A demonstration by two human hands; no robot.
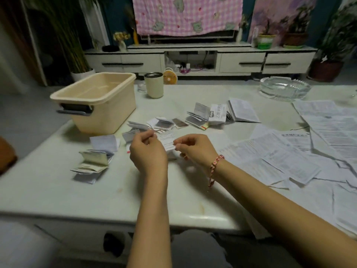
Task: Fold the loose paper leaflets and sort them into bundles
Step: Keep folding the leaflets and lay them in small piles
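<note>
Both hands pinch one leaflet above the table: left hand its left end, right hand its right; flat sheets lie right of them.

Small white leaflet, partly folded, raised; folded bundles left, flat sheets right.
</note>
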